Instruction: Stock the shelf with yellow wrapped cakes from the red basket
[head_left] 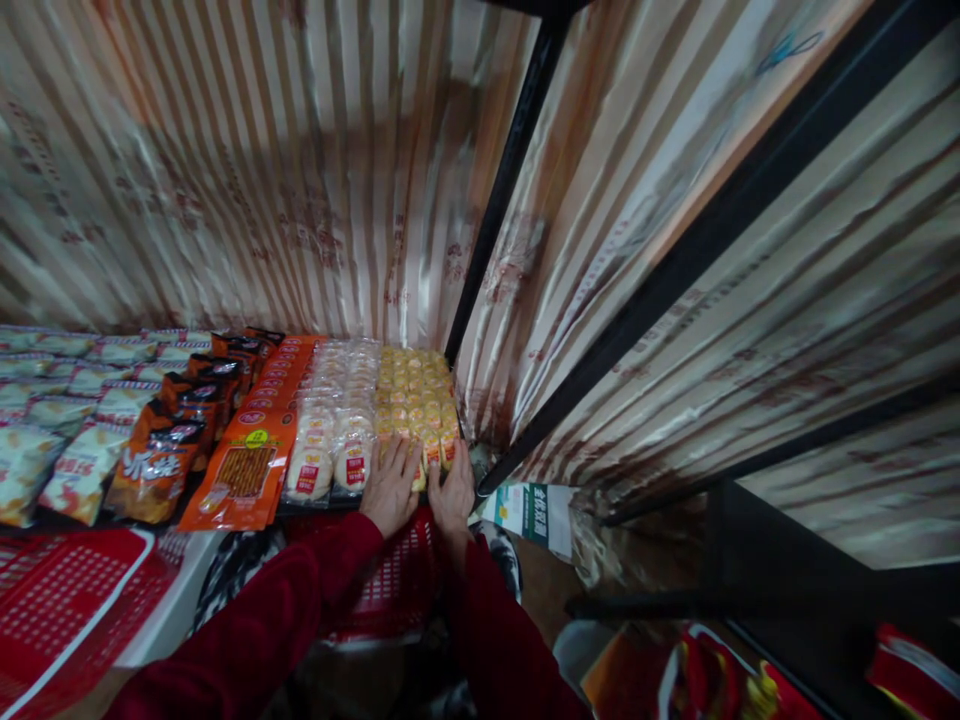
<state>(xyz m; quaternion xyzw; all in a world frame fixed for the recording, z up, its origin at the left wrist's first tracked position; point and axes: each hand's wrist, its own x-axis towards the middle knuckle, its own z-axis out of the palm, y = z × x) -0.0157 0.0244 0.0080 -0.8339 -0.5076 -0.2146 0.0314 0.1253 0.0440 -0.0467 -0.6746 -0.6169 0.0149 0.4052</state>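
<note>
At the right end of a shelf of snacks, several small yellow packs (416, 390) stand in tight rows. My left hand (391, 488) rests on the front of these rows, its fingers stretched out and slightly apart. Beside it, my right hand (451, 492) lies along the front right corner of the same packs, fingers extended. What is under my palms is hidden. Just left of my left hand are clear bags of round white crackers (352, 440) with red labels.
Orange snack bags (244, 450), brown-and-black bags (161, 455) and pale bags (90, 450) continue leftward. Red baskets sit below, one (60, 600) at left. A dark metal post (600, 350) slants close on the right, before pleated sheeting (337, 200). A green-white package (532, 515) lies low right.
</note>
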